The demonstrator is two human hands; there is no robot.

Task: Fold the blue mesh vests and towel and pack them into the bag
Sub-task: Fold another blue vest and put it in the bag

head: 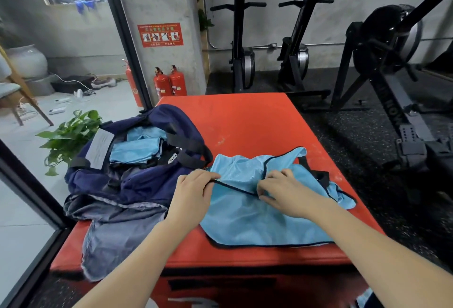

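Two bare hands work a light-blue mesh vest (247,219) spread on a red padded box (247,121). The left hand (193,192) pinches the vest's dark-trimmed edge between thumb and fingers; the right hand (284,192), just beside it, curls its fingers into a bunched fold of the same cloth. Left of the left hand sits an open navy duffel bag (152,180), folded light-blue vests (137,151) already inside. A grey cloth (115,236) drapes below the bag.

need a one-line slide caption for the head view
Both hands, left hand and right hand, pinch a blue mesh vest on a red padded box, beside the open navy bag.
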